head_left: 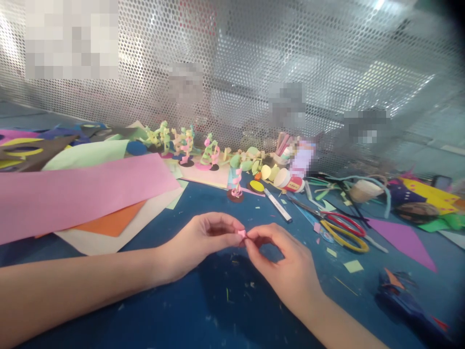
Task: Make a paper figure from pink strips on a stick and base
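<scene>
Between my two hands, just above the blue tabletop, is a small pink paper piece (pixel 242 234). My left hand (pixel 209 235) pinches it between thumb and fingertips. My right hand (pixel 281 254) meets it from the other side, its thumb and index finger pressed together at the piece's edge. The fingertips partly cover the piece, so its full shape is hidden. Beyond my hands a pink curled paper figure (pixel 237 183) stands upright on a dark round base.
Pink paper (pixel 90 194) and other sheets lie at left. Several small paper figures (pixel 187 148) stand at the back. To the right are a white marker (pixel 278 204), scissors (pixel 343 228), a glue bottle (pixel 292 182) and a dark blue tool (pixel 407 305). A perforated metal screen (pixel 236 63) rises behind.
</scene>
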`<act>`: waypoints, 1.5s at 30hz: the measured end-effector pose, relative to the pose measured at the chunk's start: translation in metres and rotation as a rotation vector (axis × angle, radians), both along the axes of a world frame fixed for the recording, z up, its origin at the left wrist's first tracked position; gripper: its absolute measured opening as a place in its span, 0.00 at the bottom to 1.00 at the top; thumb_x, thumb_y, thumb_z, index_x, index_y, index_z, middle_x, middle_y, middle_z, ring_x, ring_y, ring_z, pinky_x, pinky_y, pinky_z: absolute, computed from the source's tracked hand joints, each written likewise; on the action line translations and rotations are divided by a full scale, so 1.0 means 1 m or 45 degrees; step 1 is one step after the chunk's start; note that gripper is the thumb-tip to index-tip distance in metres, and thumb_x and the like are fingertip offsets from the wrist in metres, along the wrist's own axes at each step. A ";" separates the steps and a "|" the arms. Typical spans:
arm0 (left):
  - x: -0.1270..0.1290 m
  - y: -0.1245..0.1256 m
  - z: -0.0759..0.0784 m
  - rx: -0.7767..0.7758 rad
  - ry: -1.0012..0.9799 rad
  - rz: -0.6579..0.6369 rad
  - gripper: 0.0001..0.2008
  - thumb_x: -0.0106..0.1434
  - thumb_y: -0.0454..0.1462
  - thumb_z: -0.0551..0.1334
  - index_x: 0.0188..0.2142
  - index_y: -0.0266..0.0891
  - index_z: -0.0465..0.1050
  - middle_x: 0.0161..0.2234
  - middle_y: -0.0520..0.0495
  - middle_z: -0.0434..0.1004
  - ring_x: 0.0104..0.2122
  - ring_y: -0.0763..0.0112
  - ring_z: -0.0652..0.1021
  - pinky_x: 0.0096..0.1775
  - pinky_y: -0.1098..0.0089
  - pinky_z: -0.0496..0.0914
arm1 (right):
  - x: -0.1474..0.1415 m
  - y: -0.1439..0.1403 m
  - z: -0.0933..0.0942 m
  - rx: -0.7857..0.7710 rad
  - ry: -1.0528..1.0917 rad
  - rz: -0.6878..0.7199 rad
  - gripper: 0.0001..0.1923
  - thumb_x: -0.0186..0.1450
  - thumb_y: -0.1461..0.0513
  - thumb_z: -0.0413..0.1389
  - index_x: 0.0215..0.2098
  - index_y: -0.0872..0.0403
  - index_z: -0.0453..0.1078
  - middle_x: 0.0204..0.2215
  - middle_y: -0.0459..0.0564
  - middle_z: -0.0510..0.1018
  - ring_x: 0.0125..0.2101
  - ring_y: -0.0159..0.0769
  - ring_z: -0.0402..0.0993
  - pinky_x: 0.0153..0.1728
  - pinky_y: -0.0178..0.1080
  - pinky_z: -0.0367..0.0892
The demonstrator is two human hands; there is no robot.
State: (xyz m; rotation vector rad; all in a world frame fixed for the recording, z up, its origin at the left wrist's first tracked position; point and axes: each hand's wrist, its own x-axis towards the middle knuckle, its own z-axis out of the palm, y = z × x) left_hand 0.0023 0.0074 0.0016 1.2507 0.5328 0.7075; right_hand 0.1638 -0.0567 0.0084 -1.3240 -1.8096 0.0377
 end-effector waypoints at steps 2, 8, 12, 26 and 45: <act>0.000 0.000 0.000 -0.011 0.014 -0.005 0.09 0.54 0.36 0.64 0.35 0.36 0.70 0.33 0.49 0.75 0.36 0.74 0.74 0.42 0.73 0.67 | 0.000 0.000 0.000 0.004 -0.006 -0.006 0.03 0.58 0.66 0.54 0.30 0.52 0.68 0.25 0.42 0.73 0.26 0.27 0.70 0.31 0.30 0.66; -0.002 -0.001 0.000 0.020 0.070 0.006 0.11 0.53 0.37 0.64 0.35 0.37 0.69 0.33 0.49 0.76 0.35 0.73 0.75 0.41 0.72 0.67 | -0.001 -0.001 -0.001 0.038 -0.035 -0.014 0.04 0.57 0.67 0.53 0.28 0.52 0.67 0.23 0.42 0.72 0.24 0.27 0.69 0.29 0.30 0.65; -0.003 -0.003 0.001 0.114 0.134 0.003 0.10 0.53 0.38 0.64 0.34 0.36 0.69 0.31 0.48 0.76 0.33 0.72 0.75 0.39 0.70 0.68 | -0.002 -0.001 -0.001 0.090 -0.074 0.026 0.05 0.57 0.69 0.51 0.27 0.53 0.65 0.20 0.41 0.69 0.22 0.27 0.66 0.27 0.31 0.64; -0.003 -0.003 0.001 0.240 0.090 0.077 0.08 0.56 0.37 0.61 0.35 0.36 0.67 0.34 0.48 0.73 0.36 0.71 0.74 0.42 0.69 0.67 | 0.002 0.000 -0.002 -0.069 0.074 0.002 0.05 0.58 0.66 0.53 0.33 0.52 0.68 0.27 0.44 0.74 0.26 0.29 0.72 0.32 0.32 0.69; -0.004 -0.007 0.005 0.250 0.171 0.045 0.09 0.55 0.39 0.62 0.35 0.36 0.71 0.34 0.48 0.75 0.35 0.70 0.75 0.40 0.70 0.69 | -0.002 -0.001 -0.001 0.004 0.039 0.057 0.05 0.57 0.67 0.52 0.29 0.52 0.68 0.25 0.44 0.73 0.26 0.29 0.70 0.30 0.32 0.67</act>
